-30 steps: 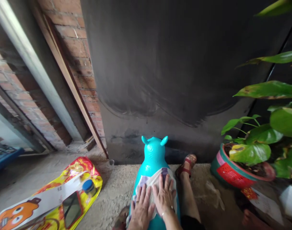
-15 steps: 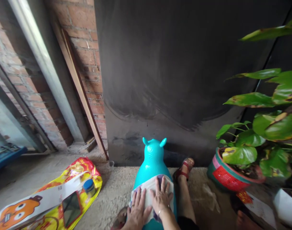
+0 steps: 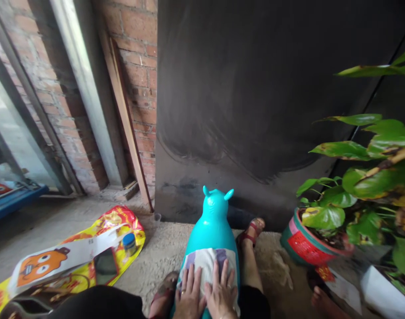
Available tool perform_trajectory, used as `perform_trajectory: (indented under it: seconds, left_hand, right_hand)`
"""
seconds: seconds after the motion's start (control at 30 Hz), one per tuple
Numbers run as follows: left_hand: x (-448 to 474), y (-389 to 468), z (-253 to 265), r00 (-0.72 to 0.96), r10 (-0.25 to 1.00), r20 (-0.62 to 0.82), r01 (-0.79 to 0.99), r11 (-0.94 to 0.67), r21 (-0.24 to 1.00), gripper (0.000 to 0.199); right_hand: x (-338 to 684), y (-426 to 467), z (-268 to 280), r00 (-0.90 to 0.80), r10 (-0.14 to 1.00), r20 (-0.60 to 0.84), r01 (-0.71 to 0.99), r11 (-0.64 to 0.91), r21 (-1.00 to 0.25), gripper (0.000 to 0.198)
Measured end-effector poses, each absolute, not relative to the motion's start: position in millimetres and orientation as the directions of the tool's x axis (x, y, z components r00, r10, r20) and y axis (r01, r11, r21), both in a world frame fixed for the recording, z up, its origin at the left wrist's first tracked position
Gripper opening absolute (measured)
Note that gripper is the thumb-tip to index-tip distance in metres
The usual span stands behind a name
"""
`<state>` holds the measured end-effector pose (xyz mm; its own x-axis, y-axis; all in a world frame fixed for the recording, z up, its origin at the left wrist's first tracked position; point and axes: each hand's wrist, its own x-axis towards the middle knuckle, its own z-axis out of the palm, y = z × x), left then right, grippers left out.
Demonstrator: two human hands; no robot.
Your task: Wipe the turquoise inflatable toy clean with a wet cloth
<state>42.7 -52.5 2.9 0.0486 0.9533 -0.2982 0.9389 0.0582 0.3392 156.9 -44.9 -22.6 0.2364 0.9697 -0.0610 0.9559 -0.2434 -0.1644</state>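
Note:
A turquoise inflatable animal toy [image 3: 210, 230] with two small ears stands between my legs, its head toward the dark panel. Over its back lies a white cloth [image 3: 204, 259] with purple patches. My left hand [image 3: 189, 290] rests flat on the cloth, fingers stretched out, a ring on one finger. Beside it my right hand [image 3: 221, 290] also presses flat on the cloth with its fingers spread. The hands are side by side, thumbs close together. Neither hand grips the cloth. The toy's lower rear is hidden by my hands and the cloth.
A dark panel [image 3: 242, 110] rises just ahead. On the floor at left lies a yellow and red bag [image 3: 122, 217] bearing a blue-lidded jar [image 3: 129, 243], a phone-like dark rectangle [image 3: 106, 266] and a printed paper [image 3: 43, 266]. A potted plant [image 3: 308, 248] stands at right, near another person's foot [image 3: 328, 301].
Both hands have slid back toward me on the cloth, baring more of its far part. The view has shifted, and my left leg now shows.

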Motion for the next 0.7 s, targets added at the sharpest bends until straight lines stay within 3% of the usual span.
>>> perform_trajectory:
  seconds: [0.3, 0.7]
  left_hand:
    - [42.6, -58.7, 10.8, 0.099, 0.958, -0.271, 0.886, 0.039, 0.461, 0.067]
    - [40.7, -61.7, 3.6, 0.107, 0.961, -0.254, 0.878, 0.028, 0.478, 0.067]
  right_hand:
    - [157.7, -43.9, 20.3, 0.189, 0.967, -0.172, 0.976, -0.204, -0.073, 0.062]
    - [161.4, -33.9, 20.5, 0.176, 0.961, -0.213, 0.981, -0.188, -0.041, 0.069]
